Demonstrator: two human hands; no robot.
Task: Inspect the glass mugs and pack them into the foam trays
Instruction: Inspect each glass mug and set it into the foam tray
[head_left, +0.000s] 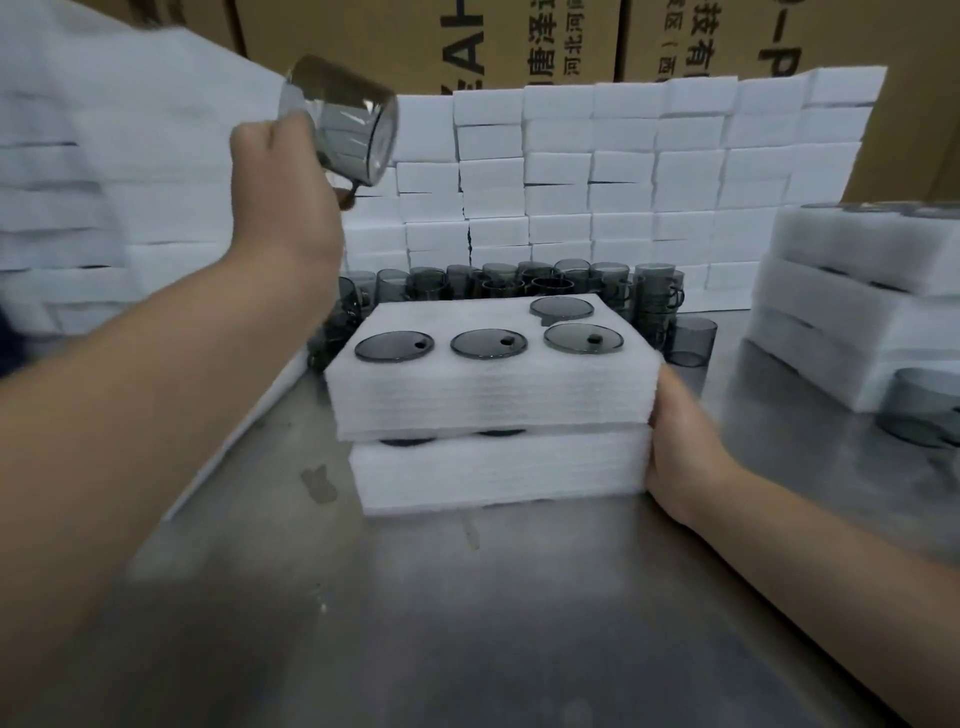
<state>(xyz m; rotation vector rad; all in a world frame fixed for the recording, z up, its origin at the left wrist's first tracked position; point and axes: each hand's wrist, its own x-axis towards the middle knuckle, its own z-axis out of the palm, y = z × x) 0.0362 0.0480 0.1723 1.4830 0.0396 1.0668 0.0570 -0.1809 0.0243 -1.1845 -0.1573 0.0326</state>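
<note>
My left hand (283, 192) holds a smoky glass mug (340, 122) raised high at the upper left, tilted on its side with its base facing right. Two white foam trays are stacked at the centre: the top tray (493, 387) shows several grey mugs seated in its holes, and the lower tray (498, 470) lies under it. My right hand (680, 447) grips the right end of this stack, fingers against both trays. Behind the stack stands a crowd of loose grey mugs (519, 283).
A wall of white foam blocks (623, 171) rises at the back, with cardboard boxes (426, 41) behind it. Stacked foam sheets (104, 171) stand at the left. Filled foam trays (852, 312) are piled at the right, with a loose mug (919, 405) beside them. The steel tabletop (467, 623) extends toward me.
</note>
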